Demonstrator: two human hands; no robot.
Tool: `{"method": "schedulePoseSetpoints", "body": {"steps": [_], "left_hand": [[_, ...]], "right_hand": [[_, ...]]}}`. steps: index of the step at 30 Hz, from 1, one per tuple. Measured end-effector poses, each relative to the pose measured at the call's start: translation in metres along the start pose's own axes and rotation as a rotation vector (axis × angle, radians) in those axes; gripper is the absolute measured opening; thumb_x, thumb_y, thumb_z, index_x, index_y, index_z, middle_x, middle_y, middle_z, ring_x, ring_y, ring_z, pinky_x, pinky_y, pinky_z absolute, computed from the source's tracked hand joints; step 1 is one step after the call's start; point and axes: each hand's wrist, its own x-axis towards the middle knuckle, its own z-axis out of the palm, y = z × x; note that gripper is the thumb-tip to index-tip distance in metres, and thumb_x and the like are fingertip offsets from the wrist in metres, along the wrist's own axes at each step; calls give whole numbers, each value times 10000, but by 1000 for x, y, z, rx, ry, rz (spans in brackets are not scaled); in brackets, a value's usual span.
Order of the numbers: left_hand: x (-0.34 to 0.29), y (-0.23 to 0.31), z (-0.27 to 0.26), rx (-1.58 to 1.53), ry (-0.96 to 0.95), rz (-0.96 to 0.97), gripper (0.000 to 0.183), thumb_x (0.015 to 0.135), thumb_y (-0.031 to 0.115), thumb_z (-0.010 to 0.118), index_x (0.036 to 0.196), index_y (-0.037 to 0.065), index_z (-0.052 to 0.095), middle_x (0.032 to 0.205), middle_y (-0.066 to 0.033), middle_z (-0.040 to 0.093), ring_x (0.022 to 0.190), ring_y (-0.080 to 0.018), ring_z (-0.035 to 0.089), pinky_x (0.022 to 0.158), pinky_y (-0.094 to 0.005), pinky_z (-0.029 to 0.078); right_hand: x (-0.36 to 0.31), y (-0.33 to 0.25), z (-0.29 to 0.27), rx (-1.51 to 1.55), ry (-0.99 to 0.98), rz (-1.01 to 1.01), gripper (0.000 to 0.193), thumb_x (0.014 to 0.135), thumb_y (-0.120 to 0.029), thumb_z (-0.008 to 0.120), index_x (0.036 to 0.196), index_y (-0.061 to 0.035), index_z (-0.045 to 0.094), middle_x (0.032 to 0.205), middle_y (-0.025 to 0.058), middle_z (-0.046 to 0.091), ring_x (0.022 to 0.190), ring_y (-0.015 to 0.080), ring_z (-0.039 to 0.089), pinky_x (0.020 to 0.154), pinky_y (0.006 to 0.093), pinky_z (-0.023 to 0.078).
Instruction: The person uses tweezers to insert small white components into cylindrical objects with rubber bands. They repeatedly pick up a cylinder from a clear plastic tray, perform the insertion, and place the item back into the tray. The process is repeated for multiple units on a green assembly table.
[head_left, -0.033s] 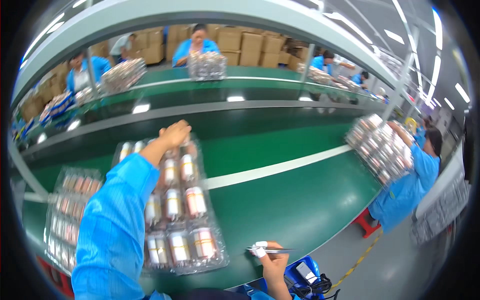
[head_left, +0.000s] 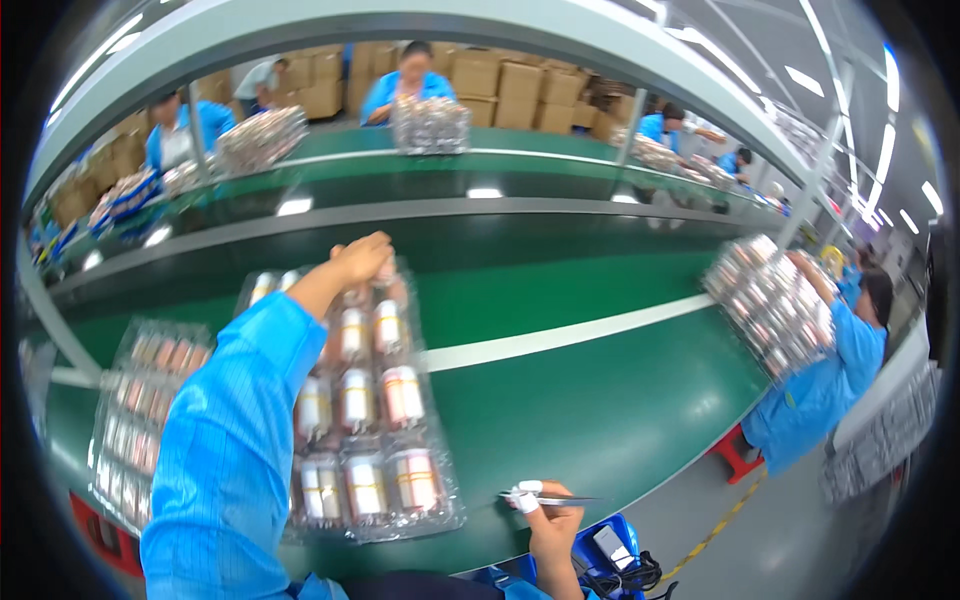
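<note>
A clear plastic tray of white and copper-coloured cylindrical parts, banded in yellow, lies on the green table before me. My left hand reaches across it to the far right corner, with the fingers curled down by a pinkish part. What they grip there is mostly covered by the hand. Near the front edge, right of the tray, my right hand is closed round slim metal tweezers. White covers wrap some of its fingertips. My left sleeve hides part of the tray.
Another filled tray lies at the left. A blue bin with a white device and black cables sits below the table edge. At right, a co-worker in blue handles a tilted tray. A metal frame arches overhead.
The whole view has shifted slightly, moving the scene a little to the right. My left hand stays at the tray's far corner, and my right hand still holds the tweezers.
</note>
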Motion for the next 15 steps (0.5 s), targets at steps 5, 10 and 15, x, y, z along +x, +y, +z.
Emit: {"method": "schedulePoseSetpoints", "body": {"steps": [5,10,15], "left_hand": [[-9,12,-9,182,-195,-59,427,844,265,537,1253,145,566,1205,-104,619,1182,-269,542,950,-494,332],[-23,22,-4,246,-91,135,493,856,345,517,1317,169,529,1303,-68,557,1290,-253,431,992,-494,269],[-48,55,-3,451,-208,67,600,957,481,355,1446,133,358,1537,-89,273,1419,-324,206,1086,-566,133]], "right_hand": [[0,-3,1,-40,36,-22,151,821,11,689,959,32,631,880,93,657,785,153,650,717,267,522],[3,0,-1,-82,37,-48,152,813,-2,695,947,36,633,877,99,647,767,156,650,711,275,526],[5,2,3,-83,43,-76,155,807,6,686,946,41,627,856,103,642,757,173,654,705,297,542]]}}
